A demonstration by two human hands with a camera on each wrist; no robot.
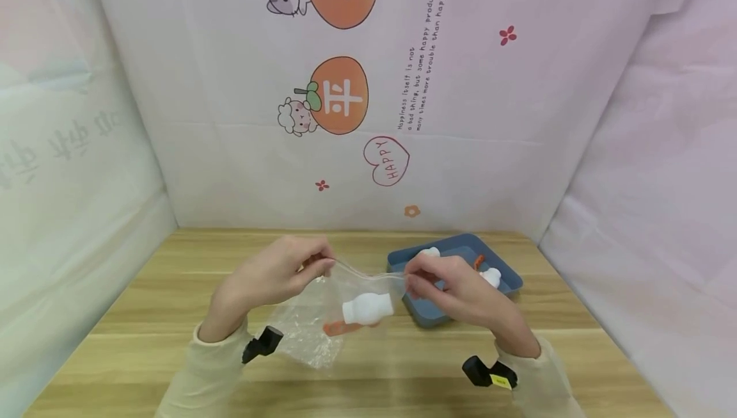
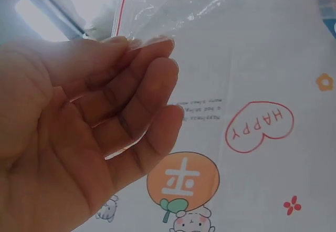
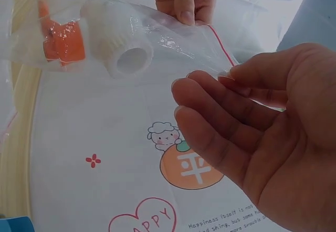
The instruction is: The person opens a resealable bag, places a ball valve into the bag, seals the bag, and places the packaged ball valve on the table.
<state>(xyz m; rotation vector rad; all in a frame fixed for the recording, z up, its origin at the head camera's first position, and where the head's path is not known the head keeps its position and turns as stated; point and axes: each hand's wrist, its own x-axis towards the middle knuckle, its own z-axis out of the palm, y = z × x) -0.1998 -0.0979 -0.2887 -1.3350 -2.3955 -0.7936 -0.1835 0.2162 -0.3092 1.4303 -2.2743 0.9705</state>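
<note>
Between my two hands hangs a clear zip bag point(image 1: 368, 282), its red-lined top edge showing in the right wrist view. My left hand point(image 1: 282, 273) pinches one top corner between thumb and forefinger. The opposite corner is pinched by my right hand point(image 1: 455, 287), whose other fingers curl loosely. Inside the bag are a white hollow cylindrical piece point(image 3: 118, 40) with an open round end and a flat orange piece point(image 3: 64, 40). In the left wrist view, thumb and fingertips hold the bag's edge point(image 2: 123, 11).
A blue-grey tray point(image 1: 423, 317) stands behind my right hand, holding white pieces point(image 1: 491, 276) and an orange piece point(image 1: 479, 262). Another clear plastic bag point(image 1: 308, 335) lies on the wooden table point(image 1: 144, 315) at left. Printed white cloth point(image 1: 242, 168) hangs around the table.
</note>
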